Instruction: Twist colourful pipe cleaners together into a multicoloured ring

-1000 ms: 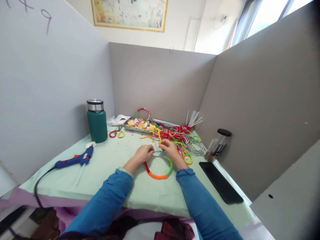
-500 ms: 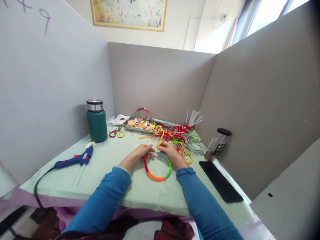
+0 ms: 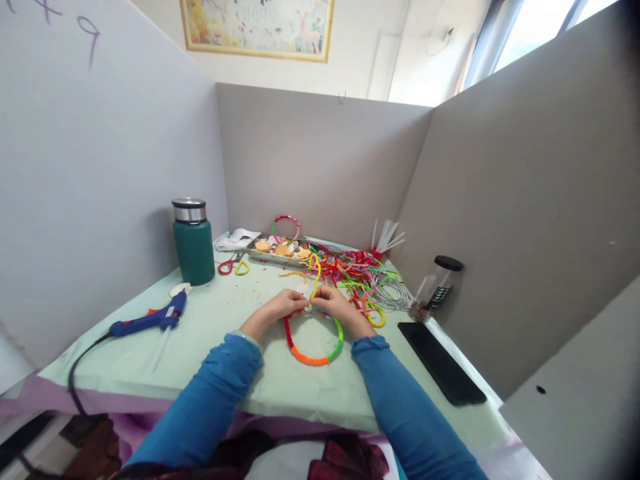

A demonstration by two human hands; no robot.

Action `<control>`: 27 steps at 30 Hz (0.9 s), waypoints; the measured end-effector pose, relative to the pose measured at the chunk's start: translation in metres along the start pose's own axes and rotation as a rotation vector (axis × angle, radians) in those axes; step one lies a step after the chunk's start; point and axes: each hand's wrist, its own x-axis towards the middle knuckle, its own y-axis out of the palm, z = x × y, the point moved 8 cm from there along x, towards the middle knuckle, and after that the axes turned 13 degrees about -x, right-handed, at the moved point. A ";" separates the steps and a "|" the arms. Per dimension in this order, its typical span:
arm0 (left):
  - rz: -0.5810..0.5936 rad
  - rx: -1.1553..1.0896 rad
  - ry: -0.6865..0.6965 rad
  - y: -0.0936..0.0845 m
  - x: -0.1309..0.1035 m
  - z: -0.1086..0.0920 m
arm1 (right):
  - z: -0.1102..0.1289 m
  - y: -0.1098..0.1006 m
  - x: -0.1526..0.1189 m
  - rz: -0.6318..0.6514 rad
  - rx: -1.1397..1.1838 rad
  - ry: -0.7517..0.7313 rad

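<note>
A ring wrapped in coloured pipe cleaner [image 3: 311, 361], red, orange, green and blue, hangs over the table between my hands. At its upper left my left hand [image 3: 283, 307] pinches the ring, fingers closed. My right hand [image 3: 336, 303] is closed on a yellow pipe cleaner [image 3: 317, 272], whose loose end curls upward beyond the fingertips. The yellow strand meets the top of the ring, where both hands' fingertips nearly touch. My fingers partly hide that spot.
A blue glue gun [image 3: 150, 323] and a green flask [image 3: 194, 250] stand left. Behind are scissors [image 3: 234, 267], a metal tray [image 3: 277, 259] of discs, another coloured ring [image 3: 286, 217] and heaped pipe cleaners [image 3: 350, 267]. A black phone [image 3: 440, 363] and a clear jar [image 3: 440, 287] are right.
My right hand has moved slightly left with the yellow pipe cleaner, bringing it closer to my left hand. The ring has shifted slightly left and down.
</note>
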 end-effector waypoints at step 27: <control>-0.168 0.746 0.582 0.020 -0.025 -0.061 | -0.006 -0.003 -0.001 -0.011 0.159 0.163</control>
